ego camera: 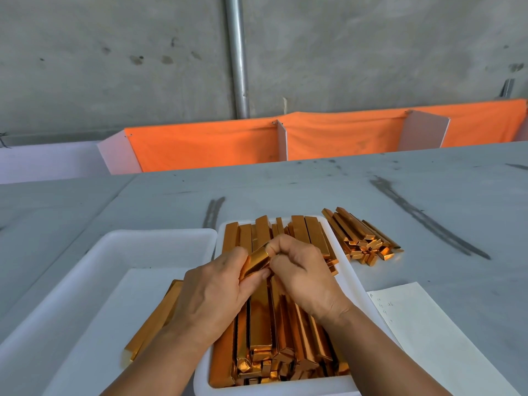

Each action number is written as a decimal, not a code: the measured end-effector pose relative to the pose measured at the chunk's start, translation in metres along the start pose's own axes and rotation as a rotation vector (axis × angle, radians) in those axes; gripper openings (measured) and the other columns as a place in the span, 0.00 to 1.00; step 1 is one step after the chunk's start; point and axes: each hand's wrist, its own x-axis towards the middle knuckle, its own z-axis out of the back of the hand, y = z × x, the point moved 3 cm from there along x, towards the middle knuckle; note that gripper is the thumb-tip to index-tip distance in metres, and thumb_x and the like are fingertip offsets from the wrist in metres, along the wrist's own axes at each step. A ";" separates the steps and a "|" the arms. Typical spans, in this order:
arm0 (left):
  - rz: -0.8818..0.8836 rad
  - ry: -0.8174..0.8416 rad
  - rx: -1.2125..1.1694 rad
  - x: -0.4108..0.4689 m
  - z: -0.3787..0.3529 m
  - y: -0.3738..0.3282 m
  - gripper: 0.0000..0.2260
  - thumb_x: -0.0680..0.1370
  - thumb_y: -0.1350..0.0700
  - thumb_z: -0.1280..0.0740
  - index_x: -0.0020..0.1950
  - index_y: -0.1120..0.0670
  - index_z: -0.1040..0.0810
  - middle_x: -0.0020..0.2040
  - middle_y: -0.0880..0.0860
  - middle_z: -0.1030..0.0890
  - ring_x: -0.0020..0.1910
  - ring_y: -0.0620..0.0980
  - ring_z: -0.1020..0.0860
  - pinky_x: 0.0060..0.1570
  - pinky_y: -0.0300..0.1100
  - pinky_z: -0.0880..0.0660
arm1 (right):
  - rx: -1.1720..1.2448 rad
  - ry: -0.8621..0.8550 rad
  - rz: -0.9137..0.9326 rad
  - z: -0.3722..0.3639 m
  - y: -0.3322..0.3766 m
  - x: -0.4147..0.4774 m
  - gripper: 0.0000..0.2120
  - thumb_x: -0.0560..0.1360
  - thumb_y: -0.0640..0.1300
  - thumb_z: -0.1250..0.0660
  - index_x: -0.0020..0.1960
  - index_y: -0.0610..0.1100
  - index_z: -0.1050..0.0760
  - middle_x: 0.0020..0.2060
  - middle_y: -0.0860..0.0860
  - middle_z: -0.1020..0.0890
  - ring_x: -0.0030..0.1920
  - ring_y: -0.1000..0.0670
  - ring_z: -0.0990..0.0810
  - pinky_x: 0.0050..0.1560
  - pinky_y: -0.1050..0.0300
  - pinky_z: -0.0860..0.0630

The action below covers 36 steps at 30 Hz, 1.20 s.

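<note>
Gold box (257, 260) held between both hands, centre of the frame.
The left hand (211, 284) grips its lower end with curled fingers and the right hand (303, 272) pinches its upper end, above the white tray (350, 277) full of gold boxes (260, 318) on the bench (314, 190).

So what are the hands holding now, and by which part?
One gold foil sleeve, over the full white tray. The left hand grips its lower end; the right hand pinches its upper end.
</note>
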 end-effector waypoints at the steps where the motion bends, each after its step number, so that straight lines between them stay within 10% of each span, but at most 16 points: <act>1: 0.005 0.007 -0.003 0.000 -0.001 0.000 0.22 0.74 0.33 0.47 0.48 0.49 0.27 0.34 0.42 0.31 0.28 0.43 0.30 0.29 0.29 0.41 | -0.015 -0.040 0.027 0.001 0.000 0.000 0.10 0.76 0.43 0.42 0.42 0.47 0.22 0.30 0.53 0.24 0.29 0.48 0.29 0.30 0.51 0.30; 10: 0.005 0.019 0.010 0.000 0.002 0.000 0.22 0.73 0.31 0.47 0.47 0.48 0.28 0.32 0.42 0.34 0.28 0.43 0.32 0.28 0.29 0.42 | -0.168 -0.203 0.129 0.005 -0.005 0.002 0.11 0.79 0.46 0.32 0.49 0.64 0.24 0.30 0.51 0.24 0.29 0.53 0.27 0.28 0.59 0.26; 18: 0.007 0.054 0.006 -0.001 0.000 0.001 0.22 0.73 0.30 0.49 0.48 0.45 0.31 0.34 0.42 0.31 0.29 0.43 0.29 0.30 0.28 0.40 | -0.246 -0.213 0.210 0.005 -0.002 0.001 0.08 0.78 0.42 0.31 0.49 0.55 0.23 0.37 0.59 0.20 0.35 0.55 0.22 0.32 0.62 0.24; 23: 0.008 0.065 -0.044 -0.003 -0.001 0.002 0.19 0.72 0.29 0.49 0.46 0.43 0.36 0.33 0.43 0.32 0.30 0.43 0.27 0.30 0.29 0.38 | -0.063 -0.133 0.093 0.005 -0.006 0.002 0.07 0.79 0.44 0.33 0.46 0.55 0.20 0.31 0.46 0.23 0.29 0.50 0.28 0.31 0.59 0.28; 29: 0.056 0.039 -0.088 -0.001 0.000 0.003 0.21 0.71 0.29 0.49 0.47 0.44 0.33 0.31 0.42 0.32 0.29 0.43 0.29 0.30 0.30 0.38 | -0.052 -0.126 0.068 0.002 0.000 0.002 0.10 0.76 0.58 0.38 0.48 0.58 0.19 0.45 0.57 0.20 0.48 0.53 0.21 0.49 0.53 0.20; 36: 0.092 -0.020 -0.146 -0.001 0.002 0.005 0.19 0.72 0.32 0.47 0.43 0.47 0.34 0.27 0.43 0.34 0.24 0.41 0.32 0.27 0.30 0.41 | 0.009 -0.096 0.074 -0.003 0.000 0.000 0.10 0.79 0.46 0.32 0.57 0.50 0.16 0.51 0.58 0.17 0.56 0.56 0.19 0.56 0.50 0.20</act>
